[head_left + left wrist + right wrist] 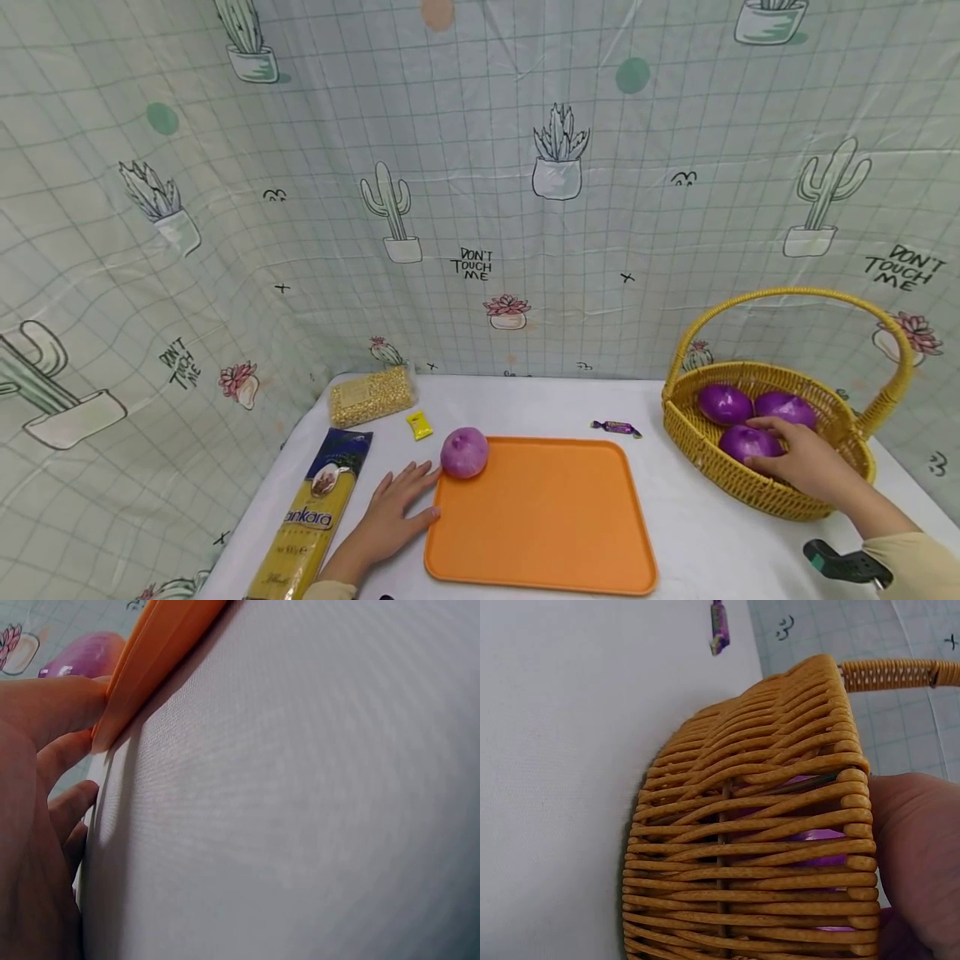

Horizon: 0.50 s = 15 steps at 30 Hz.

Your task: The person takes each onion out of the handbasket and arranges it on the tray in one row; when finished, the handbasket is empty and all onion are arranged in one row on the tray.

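Note:
On the right stands a yellow wicker basket (pixel 701 454) with a tall arched handle. My right hand (pixel 813 467) reaches over its near rim and grips a shiny purple onion (pixel 742 442) between thumb and fingers. Two more purple onions, one at the left (pixel 724 405) and one behind the hand (pixel 787 407), lie in the basket. A lighter purple onion (pixel 464 454) sits at the far left corner of an orange tray (pixel 540 517). Beside that corner, my left hand (pixel 393 518) rests with fingers spread; in the left wrist view its thumb touches the tray's rim (pixel 142 682).
Left of the tray lie a long yellow and blue pasta pack (pixel 311 517), a bag of yellow kernels (pixel 372 397) and a small yellow packet (pixel 419 425). A purple-wrapped candy (pixel 617 428) lies between tray and basket, farther back. A patterned curtain (pixel 465 208) hangs behind the table.

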{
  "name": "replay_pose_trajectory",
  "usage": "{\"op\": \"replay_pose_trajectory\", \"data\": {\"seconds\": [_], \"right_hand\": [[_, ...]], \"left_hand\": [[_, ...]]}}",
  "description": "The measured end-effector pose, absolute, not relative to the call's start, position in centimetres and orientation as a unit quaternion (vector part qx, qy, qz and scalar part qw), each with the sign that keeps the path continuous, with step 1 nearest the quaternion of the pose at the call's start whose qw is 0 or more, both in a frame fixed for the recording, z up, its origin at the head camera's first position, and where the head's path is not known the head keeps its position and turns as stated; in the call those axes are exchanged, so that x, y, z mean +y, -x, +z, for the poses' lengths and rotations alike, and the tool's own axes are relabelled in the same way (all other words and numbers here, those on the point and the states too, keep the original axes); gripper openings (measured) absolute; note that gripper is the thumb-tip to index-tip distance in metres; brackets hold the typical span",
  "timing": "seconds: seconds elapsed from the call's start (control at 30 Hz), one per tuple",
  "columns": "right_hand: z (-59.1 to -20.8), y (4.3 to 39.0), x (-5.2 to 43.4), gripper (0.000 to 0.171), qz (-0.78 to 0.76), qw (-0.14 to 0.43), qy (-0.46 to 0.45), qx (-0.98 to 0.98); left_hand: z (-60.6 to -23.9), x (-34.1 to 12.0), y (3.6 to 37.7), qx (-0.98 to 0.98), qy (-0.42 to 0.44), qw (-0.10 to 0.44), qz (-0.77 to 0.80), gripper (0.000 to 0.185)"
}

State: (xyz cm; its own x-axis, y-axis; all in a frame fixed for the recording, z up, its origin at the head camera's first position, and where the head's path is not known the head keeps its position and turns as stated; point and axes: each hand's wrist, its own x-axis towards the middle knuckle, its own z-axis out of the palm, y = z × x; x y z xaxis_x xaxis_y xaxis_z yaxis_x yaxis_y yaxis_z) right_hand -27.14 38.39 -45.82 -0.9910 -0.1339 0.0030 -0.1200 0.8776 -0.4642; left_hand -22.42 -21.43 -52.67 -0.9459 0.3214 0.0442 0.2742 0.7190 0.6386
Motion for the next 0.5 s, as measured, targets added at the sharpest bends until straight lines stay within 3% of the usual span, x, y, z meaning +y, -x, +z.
{"op": "replay_pose_trajectory", "data": {"seconds": [0.5], "right_hand": [[-45.9,26.31,38.35,0.068,-0.264,-0.023,0.067,0.962]], "left_hand": [[-52.41,-21.31,22.2,0.927,-0.153,0.046,0.34,0.061]]}}
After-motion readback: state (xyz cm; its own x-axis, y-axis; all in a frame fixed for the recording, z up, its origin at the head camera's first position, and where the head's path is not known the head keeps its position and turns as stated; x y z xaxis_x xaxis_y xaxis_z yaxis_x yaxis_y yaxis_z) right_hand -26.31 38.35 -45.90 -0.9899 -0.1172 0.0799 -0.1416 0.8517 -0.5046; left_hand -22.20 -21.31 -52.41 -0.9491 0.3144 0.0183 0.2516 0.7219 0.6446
